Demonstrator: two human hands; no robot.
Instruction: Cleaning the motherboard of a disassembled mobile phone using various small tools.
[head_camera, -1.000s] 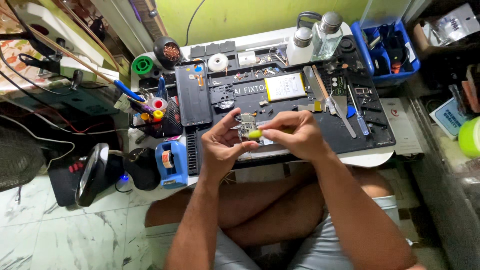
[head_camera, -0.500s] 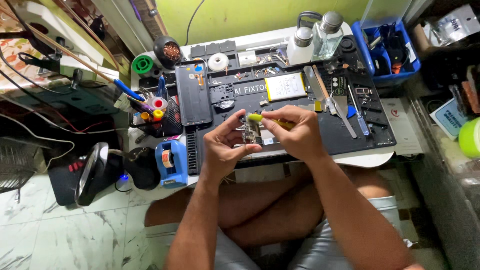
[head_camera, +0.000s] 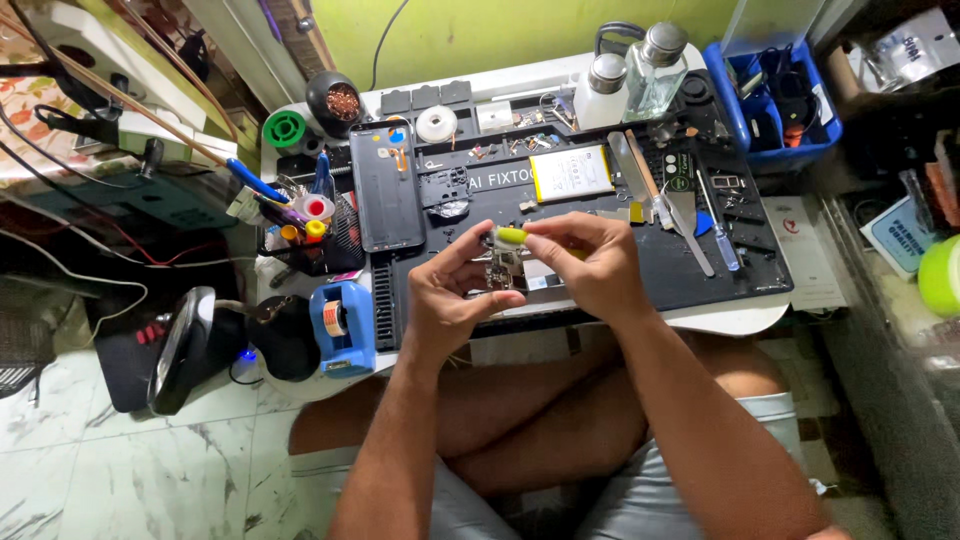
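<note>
Now, change: the yellow-handled tool (head_camera: 512, 236) sits higher than a second ago, raised from the lower edge of the small metal-framed circuit part (head_camera: 503, 270) to its top; I judge the work has shifted to the part's upper end.
Left hand (head_camera: 447, 298): fingers closed round the circuit part, holding it above the near edge of the black repair mat (head_camera: 690, 275).
Right hand (head_camera: 590, 265): fingertips pinched on the tool's yellow grip.
Tool axis: roughly left to right, its yellow end towards the left hand; the tip is hidden.
Part axis: seemingly running away from the person, though I cannot tell exactly.
Nearby: a dark phone body (head_camera: 385, 187) at the mat's left edge, a yellow-white battery (head_camera: 571, 172) near its far edge.
</note>
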